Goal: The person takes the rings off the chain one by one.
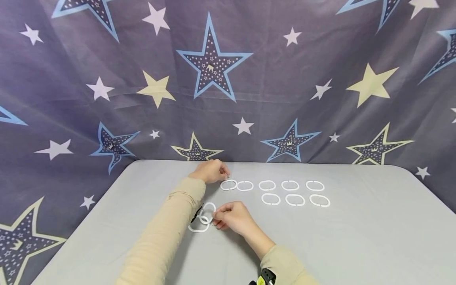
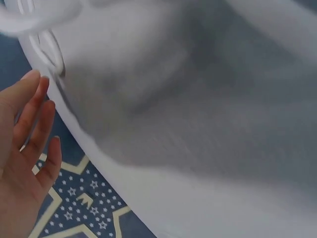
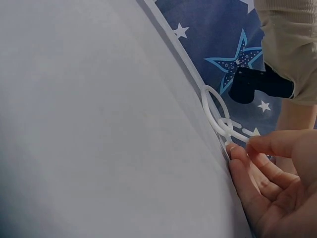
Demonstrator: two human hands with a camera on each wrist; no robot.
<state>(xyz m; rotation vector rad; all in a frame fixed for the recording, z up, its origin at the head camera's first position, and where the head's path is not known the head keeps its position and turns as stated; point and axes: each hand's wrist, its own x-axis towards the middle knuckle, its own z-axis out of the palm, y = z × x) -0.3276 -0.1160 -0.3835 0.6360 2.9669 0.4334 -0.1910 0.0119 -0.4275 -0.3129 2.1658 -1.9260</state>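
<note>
In the head view my right hand (image 1: 233,217) pinches a white oval link between thumb and fingers. Joined to it are other white links (image 1: 199,229), partly covered by the left sleeve. The right wrist view shows the pinched link (image 3: 238,134) running through another link (image 3: 214,114), above the fingers of my right hand (image 3: 277,183). Farther back, my left hand (image 1: 209,171) is beside the leftmost link (image 1: 228,185) of the back row. From the left wrist, my left hand (image 2: 29,148) has loosely bent fingers, its tips close to a link (image 2: 49,52) without visibly gripping it.
More white oval links lie flat on the grey table (image 1: 356,237), including one in the back row (image 1: 267,185) and one in the front row (image 1: 295,200). A star-patterned curtain (image 1: 228,114) hangs behind the table. My left forearm (image 1: 160,229) crosses beside the joined links.
</note>
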